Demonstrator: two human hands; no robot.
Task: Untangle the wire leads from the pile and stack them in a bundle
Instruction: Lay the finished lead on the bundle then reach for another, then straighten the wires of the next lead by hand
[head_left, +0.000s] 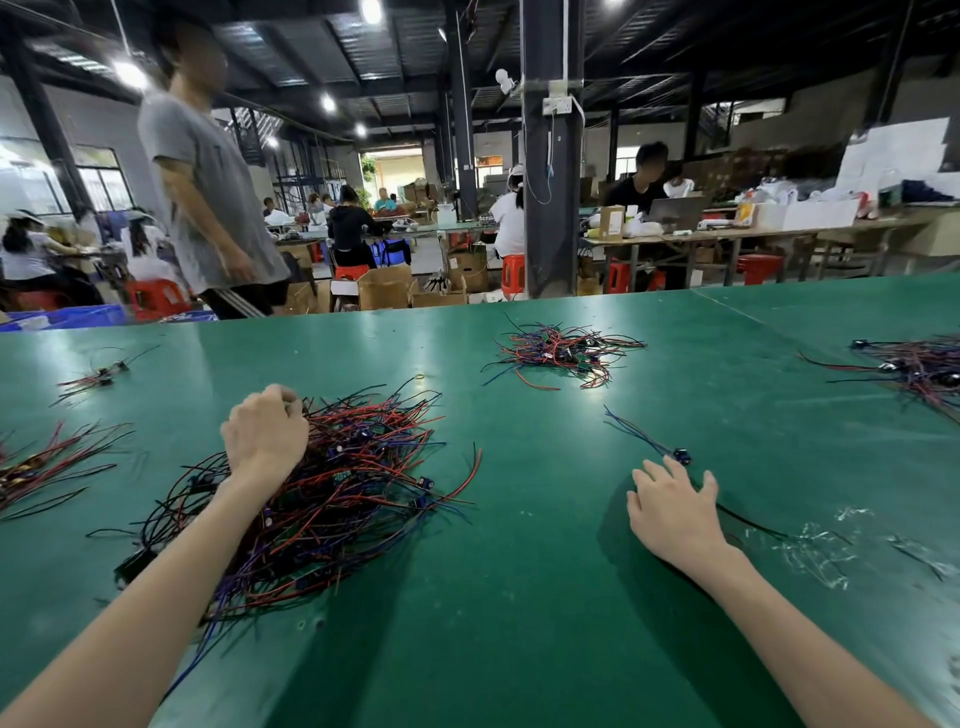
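Pile: the tangled pile of wire leads (337, 493) lies on the green tabletop (519, 597) left of centre. Its red, black and blue strands cross every way, with small dark components caught among them.
Left grip: the left hand (265, 436) sits on the pile's far-left edge, forearm across the heap. Its fingers are curled down into the strands and seem to pinch a few. Which leads they hold is hidden.
Right grip: the right hand (672, 506) lies flat on the bare tabletop, well apart from the pile, fingers spread and holding nothing.
Freed lead: a single wire lead (644, 441) lies just beyond the right fingertips. Its dark component sits nearest them and its blue strands trail away.
Progress: probably early, since one lead lies separate and no stack shows beside it. Nearly the whole pile still needs pulling apart.
Left edge: a loose bundle of leads (47, 462) lies roughly parallel. I cannot tell whether it belongs to this job.
Further out: a second tangle (566, 351) sits across the tabletop, a third tangle (914, 369) at the right edge, and crumpled clear film (821, 551) right of the right hand.
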